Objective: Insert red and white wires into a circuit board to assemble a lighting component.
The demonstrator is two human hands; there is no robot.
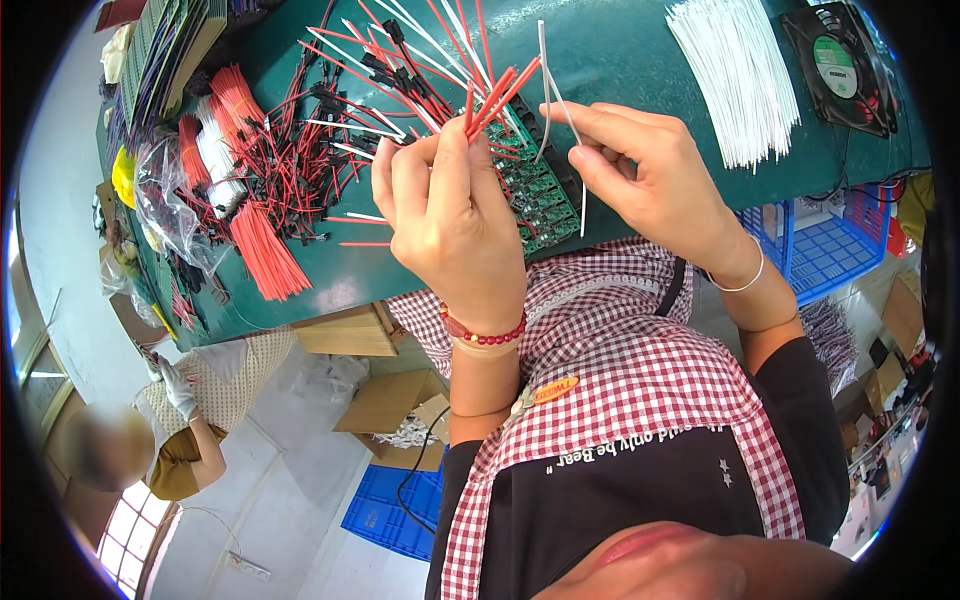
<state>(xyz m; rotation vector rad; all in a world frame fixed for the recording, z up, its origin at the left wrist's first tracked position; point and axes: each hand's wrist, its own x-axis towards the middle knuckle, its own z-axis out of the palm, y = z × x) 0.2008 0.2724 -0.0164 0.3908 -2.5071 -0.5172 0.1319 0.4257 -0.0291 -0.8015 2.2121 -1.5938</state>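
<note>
My left hand (450, 215) pinches red wires (495, 95), right hand (640, 165) pinches a white wire (545, 90); loosening either risks tangled drops onto the table (620, 60).

two hands (450, 215), one fan (840, 65), two blue crates (820, 240).

The circuit board (535, 190) lies on the table (620, 60), and everything is placed from it. The left hand (450, 215) is raised just left of the board, the right hand (640, 170) just right of it. A tangle of connector leads (310, 140) spreads left of the board, with a bundle of cut wires (268, 252) beyond. Far right lies a sheaf of loose wires (735, 75), and past it a fan (838, 65). A crate (815, 250) sits right of the board, beneath the table's edge.
</note>
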